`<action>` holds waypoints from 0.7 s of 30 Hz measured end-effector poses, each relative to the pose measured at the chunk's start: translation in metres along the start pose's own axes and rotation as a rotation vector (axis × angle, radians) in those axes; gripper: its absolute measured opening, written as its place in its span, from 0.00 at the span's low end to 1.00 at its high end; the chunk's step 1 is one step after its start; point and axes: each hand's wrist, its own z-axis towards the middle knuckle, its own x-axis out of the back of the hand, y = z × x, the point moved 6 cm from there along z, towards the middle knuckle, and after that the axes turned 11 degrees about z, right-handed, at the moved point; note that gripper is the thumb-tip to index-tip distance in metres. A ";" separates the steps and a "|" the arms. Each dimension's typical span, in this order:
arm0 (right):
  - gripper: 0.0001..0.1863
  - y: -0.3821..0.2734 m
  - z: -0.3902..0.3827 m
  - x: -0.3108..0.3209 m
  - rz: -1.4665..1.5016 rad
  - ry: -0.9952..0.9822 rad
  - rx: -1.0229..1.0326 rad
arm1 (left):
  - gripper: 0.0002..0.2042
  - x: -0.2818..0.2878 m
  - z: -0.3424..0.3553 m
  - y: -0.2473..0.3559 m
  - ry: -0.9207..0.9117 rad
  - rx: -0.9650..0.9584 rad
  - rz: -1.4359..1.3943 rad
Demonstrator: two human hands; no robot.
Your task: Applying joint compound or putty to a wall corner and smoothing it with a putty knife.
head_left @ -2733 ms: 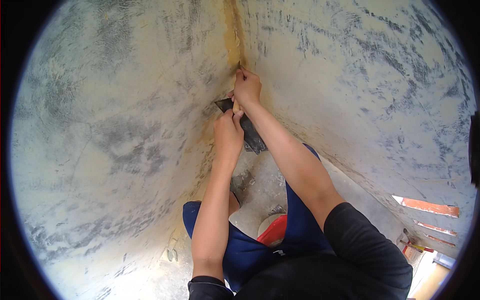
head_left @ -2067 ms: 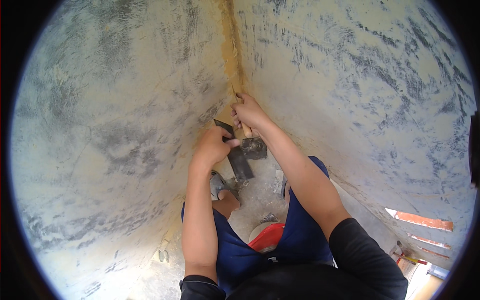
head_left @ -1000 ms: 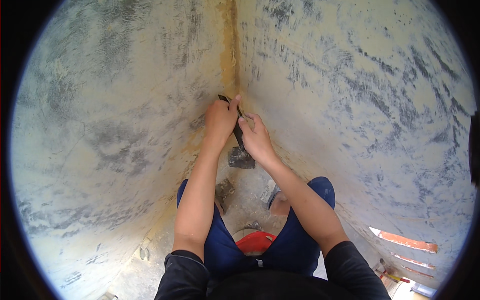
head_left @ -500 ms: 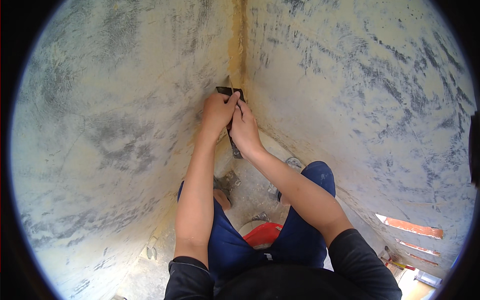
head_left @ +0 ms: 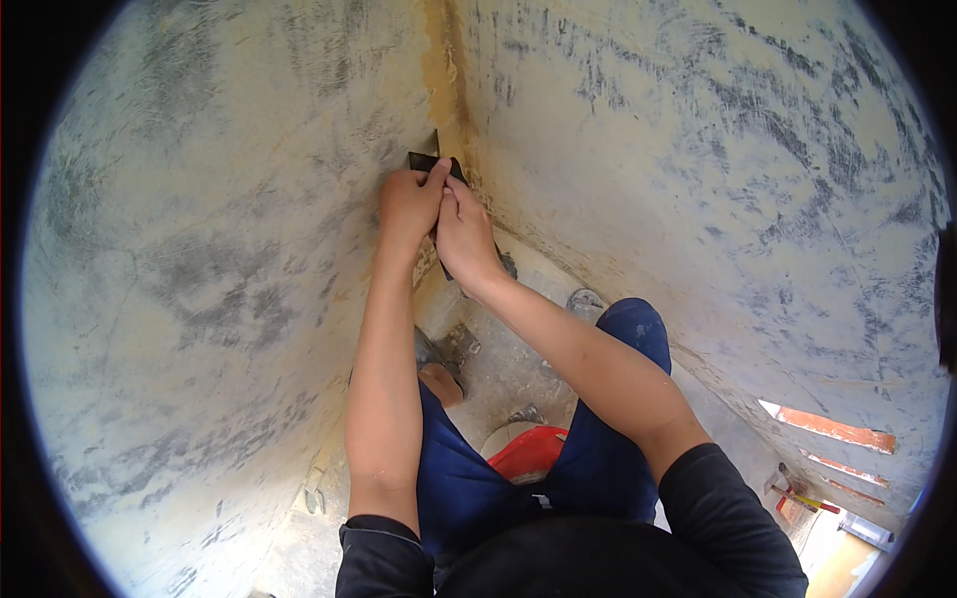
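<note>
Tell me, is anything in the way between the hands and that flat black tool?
Nothing that I can see. The left hand grips the flat black tool directly, and the right hand is right beside it, hiding part of the tool.

The top (head_left: 598, 548) is black, the legwear (head_left: 618, 429) blue.

1. Walls (head_left: 678, 169) around me: chalky, matt, scuffed.
2. Corner seam (head_left: 445, 60): rough, crusty.
3. Black plate (head_left: 422, 160): dull; metal or plastic, I can't tell from here.
4. Floor (head_left: 513, 369): gritty, concrete-like.
5. Red object (head_left: 526, 453): smooth, plastic-looking.
6. Trousers (head_left: 638, 339), shirt (head_left: 558, 558): matt cloth.
</note>
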 end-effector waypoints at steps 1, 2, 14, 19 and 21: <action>0.23 -0.002 -0.001 -0.001 -0.051 0.012 0.019 | 0.28 0.000 0.002 -0.002 0.017 -0.013 -0.003; 0.23 -0.003 -0.001 -0.001 -0.101 0.025 0.037 | 0.28 0.000 0.004 -0.004 0.034 -0.027 -0.007; 0.24 -0.018 -0.011 -0.003 -0.163 0.083 0.145 | 0.24 0.023 -0.019 0.029 0.164 -0.067 0.186; 0.24 -0.019 -0.015 -0.011 -0.128 0.072 0.125 | 0.20 0.037 -0.028 0.031 0.243 -0.069 0.263; 0.25 -0.018 -0.015 -0.012 -0.106 0.083 0.148 | 0.19 0.039 -0.029 0.028 0.248 -0.063 0.297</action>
